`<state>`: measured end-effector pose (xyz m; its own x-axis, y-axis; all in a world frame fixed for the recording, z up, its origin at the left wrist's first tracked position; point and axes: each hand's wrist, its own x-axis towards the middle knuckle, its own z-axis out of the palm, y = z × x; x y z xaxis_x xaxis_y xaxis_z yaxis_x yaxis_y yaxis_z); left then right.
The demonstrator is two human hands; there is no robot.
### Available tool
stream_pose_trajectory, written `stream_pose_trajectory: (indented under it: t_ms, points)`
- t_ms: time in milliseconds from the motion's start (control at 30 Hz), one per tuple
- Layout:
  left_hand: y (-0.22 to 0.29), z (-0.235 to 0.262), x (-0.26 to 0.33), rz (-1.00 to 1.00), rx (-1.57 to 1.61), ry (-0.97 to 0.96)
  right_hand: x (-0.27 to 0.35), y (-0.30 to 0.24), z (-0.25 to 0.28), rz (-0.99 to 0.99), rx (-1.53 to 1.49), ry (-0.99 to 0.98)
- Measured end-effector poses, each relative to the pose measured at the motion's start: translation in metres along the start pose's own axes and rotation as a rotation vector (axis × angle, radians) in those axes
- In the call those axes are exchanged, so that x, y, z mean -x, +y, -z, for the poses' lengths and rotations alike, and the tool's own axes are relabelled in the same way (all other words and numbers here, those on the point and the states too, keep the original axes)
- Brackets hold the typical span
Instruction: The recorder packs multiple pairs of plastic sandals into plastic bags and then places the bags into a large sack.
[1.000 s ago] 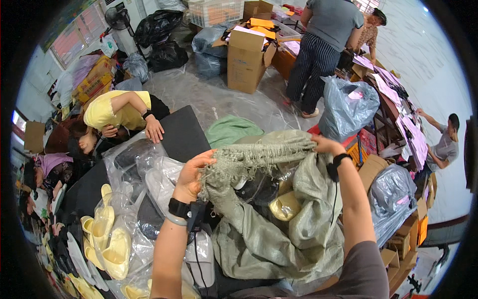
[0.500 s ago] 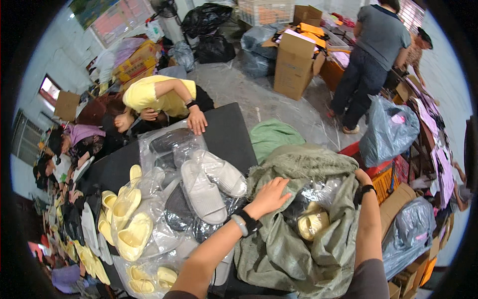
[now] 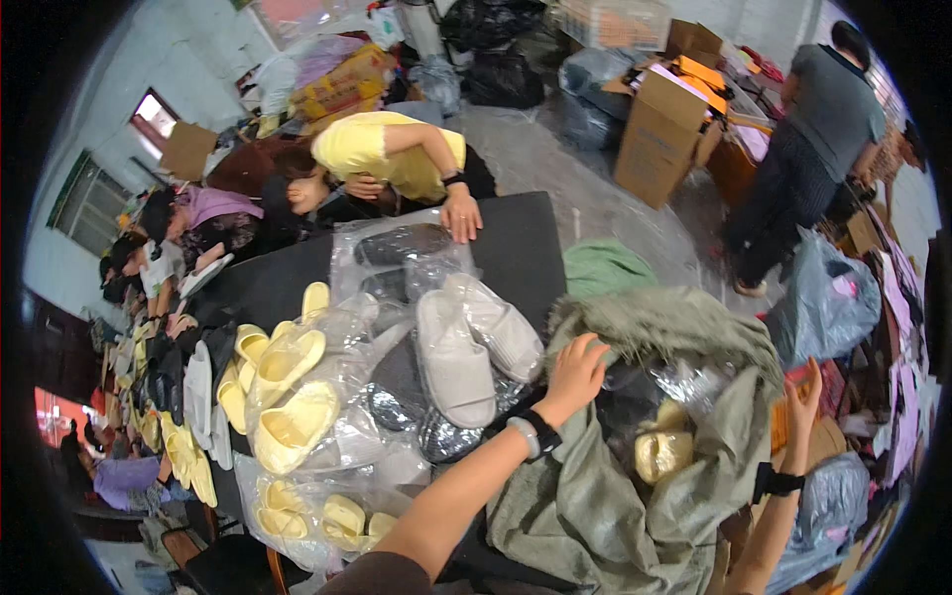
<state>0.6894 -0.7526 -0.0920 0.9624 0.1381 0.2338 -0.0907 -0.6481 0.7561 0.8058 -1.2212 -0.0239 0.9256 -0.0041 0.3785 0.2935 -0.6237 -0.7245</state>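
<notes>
A grey-green woven sack (image 3: 595,496) stands with its mouth spread wide at the right of the black table. Inside lie clear plastic bags, one with yellow slippers (image 3: 662,452). My left hand (image 3: 573,379) rests on the sack's left rim, fingers stretched out and holding nothing. Just beyond the right rim, my right hand (image 3: 801,402) is raised and apart from the sack, its fingers extended. Left of the sack are bagged grey slippers (image 3: 458,367), and further left bagged yellow slippers (image 3: 296,426). Dark slippers (image 3: 402,245) in clear plastic lie at the far side.
Across the black table (image 3: 526,233), a person in a yellow top (image 3: 382,149) leans with one hand on its edge. More people and loose slippers line the left side. A grey plastic bag (image 3: 828,297) and an open carton (image 3: 662,134) stand at right; another person (image 3: 818,139) stands behind.
My right hand has let go of the sack's right rim and moved outward to the right. My left hand stays at the left rim. The whole view has swung left.
</notes>
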Motion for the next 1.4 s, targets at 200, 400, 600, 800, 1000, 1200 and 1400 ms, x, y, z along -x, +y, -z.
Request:
stream_pose_trajectory:
  t_ms: [200,400,600,800,1000,1200,1400]
  points:
    - [0.032,0.011,0.077,-0.343,-0.120,-0.420,0.082,-0.213,-0.091,0.351,0.175,-0.736]
    - [0.031,-0.016,0.172,-0.278,-0.313,-0.766,0.146,-0.172,-0.095,0.161,0.583,-0.854]
    - [0.018,0.015,0.227,-0.295,-0.419,-0.881,0.150,-0.156,-0.010,-0.033,0.548,-0.613]
    - [0.060,0.029,0.252,-0.288,-0.439,-0.866,0.174,-0.072,0.050,-0.249,0.656,-0.283]
    - [0.092,0.027,0.283,-0.645,-0.302,-0.765,0.193,-0.030,0.052,-0.496,1.089,-0.912]
    - [0.065,0.015,0.346,-0.542,-0.395,-1.017,0.191,-0.117,0.011,0.059,0.593,-0.455]
    - [0.053,0.035,0.361,-0.388,-0.337,-1.012,0.195,-0.146,-0.067,0.118,0.752,-0.584]
